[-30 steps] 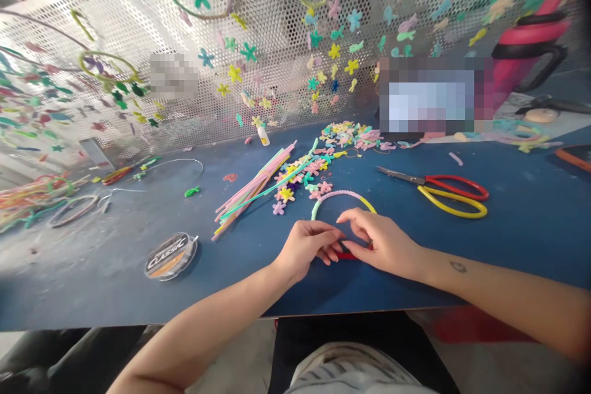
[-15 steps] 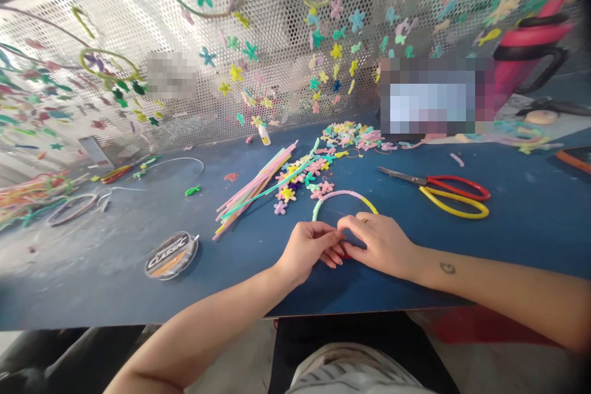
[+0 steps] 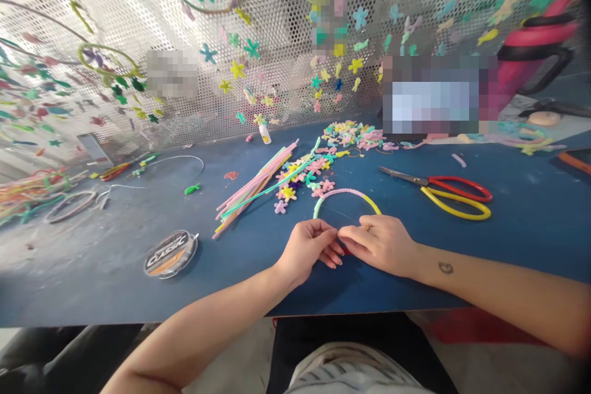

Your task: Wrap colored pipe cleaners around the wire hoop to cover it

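My left hand (image 3: 310,247) and my right hand (image 3: 382,245) meet fingertip to fingertip over the near side of a hoop (image 3: 344,192) wrapped in pastel fuzzy stems. A thin clear line (image 3: 342,215) crosses the inside of the hoop and runs to my right hand, whose thumb and index finger are pinched. My left thumb and index finger are pressed together too; what lies between them is too small to make out. Under the hands a bit of red (image 3: 347,252) shows. The hands hide the hoop's near part.
Scissors (image 3: 429,183) with red and yellow handles lie right of the hoop. Beyond it are fuzzy flowers (image 3: 289,193) and a bundle of fuzzy stems (image 3: 258,188). A line spool (image 3: 170,253) sits at left, a small white bottle (image 3: 265,133) by the perforated panel (image 3: 277,31).
My right hand has shifted slightly and its index finger has closed down beside the thumb, near my left fingertips. My left hand and the hoop stay almost where they were.
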### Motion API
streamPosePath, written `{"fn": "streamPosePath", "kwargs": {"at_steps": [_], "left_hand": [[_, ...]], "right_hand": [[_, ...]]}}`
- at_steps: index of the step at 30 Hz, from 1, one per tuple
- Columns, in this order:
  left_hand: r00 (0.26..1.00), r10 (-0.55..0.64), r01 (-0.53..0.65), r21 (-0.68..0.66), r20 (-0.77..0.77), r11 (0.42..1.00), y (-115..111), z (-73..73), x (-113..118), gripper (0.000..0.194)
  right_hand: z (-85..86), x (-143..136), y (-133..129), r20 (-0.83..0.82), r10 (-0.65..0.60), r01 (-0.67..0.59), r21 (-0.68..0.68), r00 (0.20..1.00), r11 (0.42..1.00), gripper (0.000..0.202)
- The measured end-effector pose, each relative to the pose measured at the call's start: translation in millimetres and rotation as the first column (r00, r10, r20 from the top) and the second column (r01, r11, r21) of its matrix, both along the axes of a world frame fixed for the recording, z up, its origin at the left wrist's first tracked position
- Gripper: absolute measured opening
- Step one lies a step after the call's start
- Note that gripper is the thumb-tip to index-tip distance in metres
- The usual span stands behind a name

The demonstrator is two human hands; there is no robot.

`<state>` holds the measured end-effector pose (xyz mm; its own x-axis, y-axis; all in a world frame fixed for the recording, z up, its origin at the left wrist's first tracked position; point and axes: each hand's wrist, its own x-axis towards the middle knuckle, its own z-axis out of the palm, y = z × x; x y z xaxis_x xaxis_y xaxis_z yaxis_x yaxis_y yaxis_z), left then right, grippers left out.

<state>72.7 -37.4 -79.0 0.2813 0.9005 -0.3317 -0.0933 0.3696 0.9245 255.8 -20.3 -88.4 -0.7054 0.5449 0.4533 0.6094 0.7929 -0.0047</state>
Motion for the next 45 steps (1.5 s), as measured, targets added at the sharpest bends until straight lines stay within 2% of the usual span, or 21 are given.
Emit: {"fn": "streamPosePath", "kwargs": {"at_steps": [6,9,11,14,16,17,20,21,23,26,28,30,32,36,40,45], "left_hand": [[1.000,-0.008,0.008,0.000,-0.016,1.000,0,0.1,1,0.019],[1.000,-0.012,0.012,0.001,-0.022,1.000,0,1.0,1,0.019],[1.000,-0.011,0.011,0.007,-0.019,1.000,0,2.3,0,0.019],[1.000,-0.024,0.024,0.033,-0.005,0.999,0,5.0,-3,0.020],[0.998,-0.061,0.062,0.071,-0.006,0.996,0,6.6,-6,0.027],[0.996,-0.086,0.087,0.096,-0.018,0.992,-1,7.1,-7,0.032],[0.981,-0.133,0.158,0.192,-0.140,0.969,-2,7.2,-10,0.039],[0.969,-0.126,0.176,0.237,-0.213,0.955,-3,6.9,-11,0.037],[0.917,-0.058,0.210,0.357,-0.394,0.910,-5,5.6,-12,0.028],[0.754,0.125,0.339,0.544,-0.645,0.767,-8,2.4,-12,0.011],[0.643,0.216,0.461,0.596,-0.735,0.657,-9,-0.3,-13,0.010],[0.588,0.250,0.546,0.606,-0.769,0.579,-10,-2.5,-13,0.017],[0.590,0.242,0.570,0.610,-0.770,0.551,-10,-3.4,-13,0.019],[0.641,0.174,0.538,0.600,-0.747,0.592,-13,-0.1,-12,0.021],[0.658,0.110,0.524,0.557,-0.745,0.644,-17,7.0,-11,0.020],[0.668,0.064,0.503,0.513,-0.741,0.695,-17,10.9,-10,0.038]], "right_hand": [[-0.7,2,1,-0.006,0.051,-0.051,0.087,0.999,0.995,0.029],[-1.7,0,1,-0.073,0.042,-0.037,0.074,0.996,0.997,0.029],[-1.5,-1,2,-0.123,0.005,-0.006,-0.005,0.992,1.000,0.029],[1.7,-2,3,-0.169,-0.036,-0.002,-0.220,0.985,0.975,0.022],[5.4,-2,5,-0.199,-0.063,-0.023,-0.401,0.978,0.916,0.017],[7.3,-2,6,-0.208,-0.083,-0.033,-0.500,0.975,0.866,0.016],[11.0,-1,11,-0.211,-0.135,-0.076,-0.761,0.968,0.644,0.018],[11.4,-1,13,-0.217,-0.138,-0.100,-0.811,0.966,0.576,0.019],[11.5,-1,18,-0.236,-0.127,-0.148,-0.864,0.963,0.482,0.019],[12.3,-1,24,-0.259,-0.104,-0.199,-0.897,0.960,0.395,0.021],[13.8,0,26,-0.267,-0.110,-0.213,-0.910,0.958,0.355,0.022],[15.4,0,27,-0.268,-0.130,-0.214,-0.920,0.955,0.329,0.022],[16.0,0,27,-0.269,-0.147,-0.214,-0.926,0.952,0.311,0.022],[14.0,1,26,-0.279,-0.156,-0.224,-0.927,0.948,0.300,0.022],[12.4,0,26,-0.287,-0.175,-0.231,-0.931,0.942,0.282,0.022],[13.9,-2,26,-0.274,-0.192,-0.213,-0.934,0.942,0.288,0.022]]}}
